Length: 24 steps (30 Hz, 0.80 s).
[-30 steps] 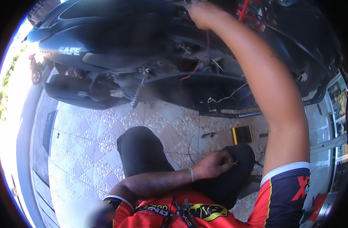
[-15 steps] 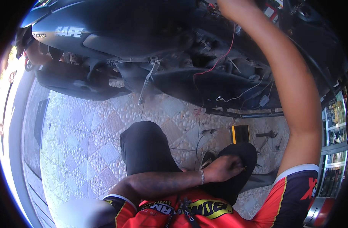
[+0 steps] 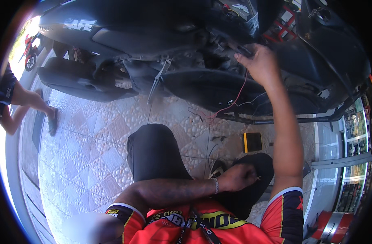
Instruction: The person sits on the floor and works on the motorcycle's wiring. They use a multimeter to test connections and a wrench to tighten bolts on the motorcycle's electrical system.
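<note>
Lowered right hand (image 3: pixel 262 65), red wire (image 3: pixel 243 85) below fingers (image 3: pixel 241 59)

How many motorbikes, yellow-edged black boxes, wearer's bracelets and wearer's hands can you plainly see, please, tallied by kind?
Motorbikes: 2 (dark motorbike, red motorbike)
Yellow-edged black box: 1
Wearer's silver bracelet: 1
Wearer's hands: 2 (left hand, right hand)
Total: 6

At the left, another person's bare leg (image 3: pixel 29 99) and sandalled foot (image 3: pixel 52 121) show at the edge of the patterned tile floor (image 3: pixel 88 134), with a red motorbike (image 3: pixel 30 56) standing farther off in bright light. A black box with a yellow edge (image 3: pixel 253 142) lies on the tiles. At the right are stocked shelves (image 3: pixel 355 130), and a red cylinder with a pale band (image 3: pixel 334 227) sits near the lower corner.
</note>
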Tool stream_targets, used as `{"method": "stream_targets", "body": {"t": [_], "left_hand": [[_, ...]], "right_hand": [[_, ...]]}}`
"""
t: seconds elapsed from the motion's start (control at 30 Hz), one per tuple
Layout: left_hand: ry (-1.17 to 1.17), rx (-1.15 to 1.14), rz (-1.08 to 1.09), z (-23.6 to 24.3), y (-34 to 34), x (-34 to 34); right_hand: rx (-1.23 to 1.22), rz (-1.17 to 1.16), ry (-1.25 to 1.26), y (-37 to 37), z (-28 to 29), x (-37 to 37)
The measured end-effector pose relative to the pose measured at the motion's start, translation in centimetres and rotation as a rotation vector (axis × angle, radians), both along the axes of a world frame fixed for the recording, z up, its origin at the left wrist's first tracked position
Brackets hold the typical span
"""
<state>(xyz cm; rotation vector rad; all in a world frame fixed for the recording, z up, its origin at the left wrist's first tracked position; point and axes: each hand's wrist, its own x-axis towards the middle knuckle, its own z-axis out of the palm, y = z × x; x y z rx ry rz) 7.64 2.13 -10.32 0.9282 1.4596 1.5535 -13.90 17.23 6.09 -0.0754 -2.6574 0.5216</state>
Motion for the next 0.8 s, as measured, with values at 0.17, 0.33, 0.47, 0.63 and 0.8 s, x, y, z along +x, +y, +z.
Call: {"method": "stream_targets", "body": {"t": [0.17, 0.33, 0.47, 0.63, 0.8], "left_hand": [[0.093, -0.024, -0.018, -0.3, 0.0, 0.1], [0.093, -0.021, -0.032, -0.5, -0.3, 0.4], [0.093, -0.037, -0.044, -0.2, -0.3, 0.2], [0.051, -0.026, -0.026, 0.0, -0.3, 0.2], [0.143, -0.066, -0.044, -0.6, 0.1, 0.2]], "right_hand": [[-0.334, -0.03, 0.006, -0.2, -2.8, 0.4], [-0.489, -0.055, 0.073, -1.1, -4.7, -0.3], [-0.536, -0.046, 0.078, -0.9, -5.1, -0.6], [-0.536, -0.065, 0.087, -0.5, -4.9, -0.9], [-0.574, -0.053, 0.052, 0.1, -5.4, -1.4]]}}
